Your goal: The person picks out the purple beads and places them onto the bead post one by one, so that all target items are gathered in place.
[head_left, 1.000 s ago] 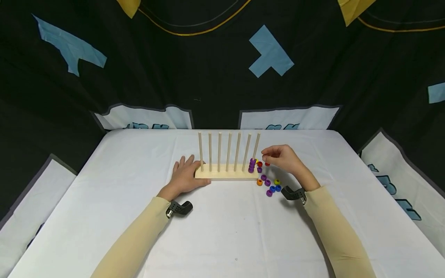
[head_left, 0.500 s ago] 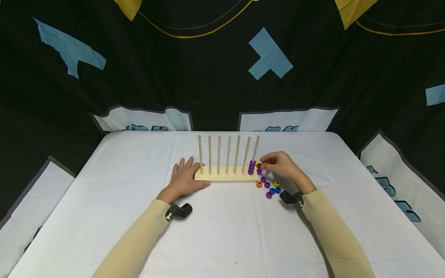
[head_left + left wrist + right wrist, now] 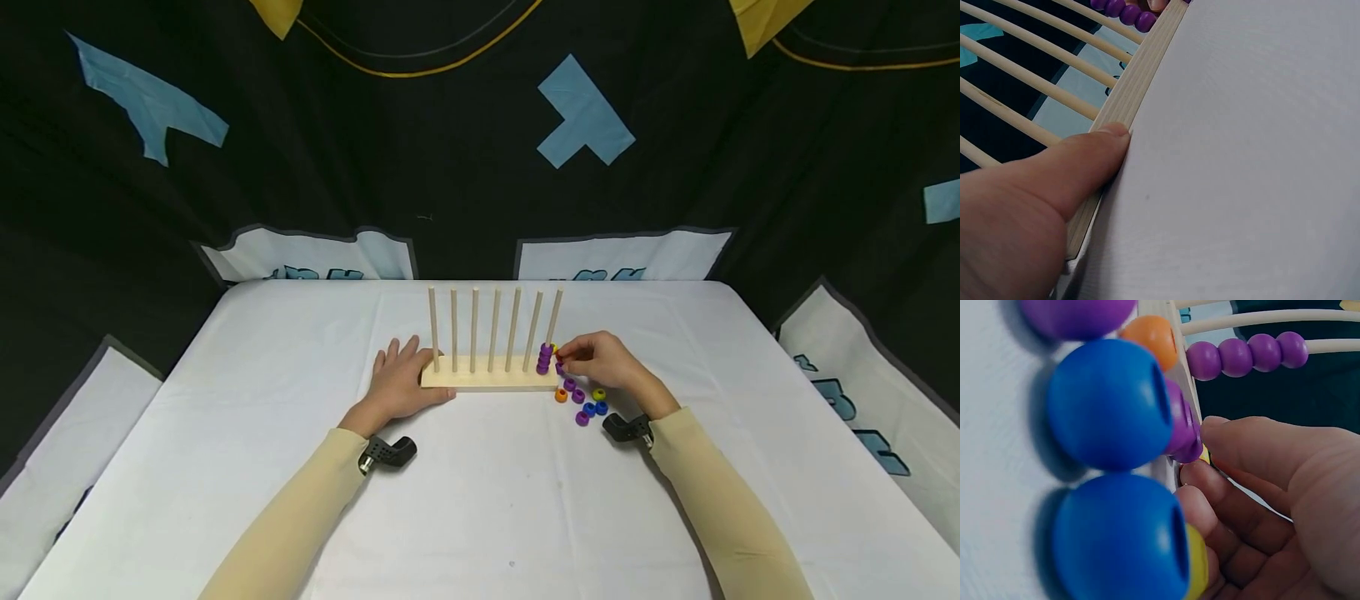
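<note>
A wooden peg rack [image 3: 491, 381] with several upright dowels stands on the white table, several purple beads [image 3: 543, 359] stacked on its rightmost dowel. My left hand [image 3: 400, 379] holds the rack's left end; in the left wrist view its thumb [image 3: 1094, 150] presses the front edge of the base. At the right end, my right hand [image 3: 603, 362] is low by the loose beads, thumb and fingers bent around a loose purple bead [image 3: 1192, 450]. I cannot tell whether they pinch it. A yellow bead [image 3: 555, 349] shows just past the fingertips.
Loose beads lie in front of my right hand: an orange bead [image 3: 561, 396], a yellow-green bead [image 3: 598, 394], two blue beads, one of them large in the right wrist view [image 3: 1110, 406], and several purple ones. A dark curtain [image 3: 450, 167] hangs behind the table.
My right hand has come down and slightly left, from over the red beads to the purple bead beside the rack's end. The left hand keeps its place on the rack.
</note>
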Action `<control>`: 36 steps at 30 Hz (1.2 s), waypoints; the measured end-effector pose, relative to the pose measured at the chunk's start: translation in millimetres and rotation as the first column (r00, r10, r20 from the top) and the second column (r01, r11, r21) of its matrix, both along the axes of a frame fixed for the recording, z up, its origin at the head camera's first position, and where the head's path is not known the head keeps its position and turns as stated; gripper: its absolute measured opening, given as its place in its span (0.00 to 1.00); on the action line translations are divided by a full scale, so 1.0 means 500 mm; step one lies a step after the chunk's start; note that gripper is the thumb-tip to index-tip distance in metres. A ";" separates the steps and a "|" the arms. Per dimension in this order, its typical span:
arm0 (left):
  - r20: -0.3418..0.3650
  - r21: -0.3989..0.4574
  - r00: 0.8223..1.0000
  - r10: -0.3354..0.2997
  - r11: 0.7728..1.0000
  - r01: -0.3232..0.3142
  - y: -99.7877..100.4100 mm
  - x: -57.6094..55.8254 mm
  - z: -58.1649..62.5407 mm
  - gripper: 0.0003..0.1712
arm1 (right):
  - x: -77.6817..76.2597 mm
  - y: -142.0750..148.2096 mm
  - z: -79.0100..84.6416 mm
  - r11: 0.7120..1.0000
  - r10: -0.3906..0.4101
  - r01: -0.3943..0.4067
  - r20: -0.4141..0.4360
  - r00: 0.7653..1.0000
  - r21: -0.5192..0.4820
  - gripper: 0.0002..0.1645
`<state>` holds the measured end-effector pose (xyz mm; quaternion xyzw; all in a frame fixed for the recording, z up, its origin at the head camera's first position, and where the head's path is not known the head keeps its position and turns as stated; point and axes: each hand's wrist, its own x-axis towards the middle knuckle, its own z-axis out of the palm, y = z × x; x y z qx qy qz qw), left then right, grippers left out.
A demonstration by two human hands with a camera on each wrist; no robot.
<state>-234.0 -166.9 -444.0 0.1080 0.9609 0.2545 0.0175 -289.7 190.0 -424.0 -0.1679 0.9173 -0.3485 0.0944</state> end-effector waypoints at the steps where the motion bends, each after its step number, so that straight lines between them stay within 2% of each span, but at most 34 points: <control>1: 0.000 0.000 1.000 0.000 1.000 0.000 0.000 0.000 0.000 0.44 | 0.000 0.000 0.000 1.000 -0.001 0.001 0.004 1.000 -0.003 0.14; 9: 0.009 -0.004 1.000 0.003 1.000 -0.003 0.001 -0.001 -0.001 0.44 | 0.003 0.001 -0.006 0.999 0.036 -0.036 -0.027 0.999 -0.014 0.14; 16: 0.006 0.003 1.000 0.003 1.000 -0.003 0.001 -0.001 -0.003 0.44 | 0.006 -0.007 -0.011 0.999 0.021 -0.019 -0.048 0.999 0.033 0.16; 24: 0.009 0.005 1.000 0.005 1.000 -0.005 0.001 0.000 -0.002 0.44 | 0.009 -0.010 -0.011 0.997 0.038 -0.033 -0.086 0.996 0.065 0.15; 36: 0.008 0.006 1.000 0.007 1.000 -0.007 0.003 0.002 0.001 0.44 | 0.008 -0.015 -0.013 0.998 0.025 -0.021 -0.072 0.997 0.065 0.15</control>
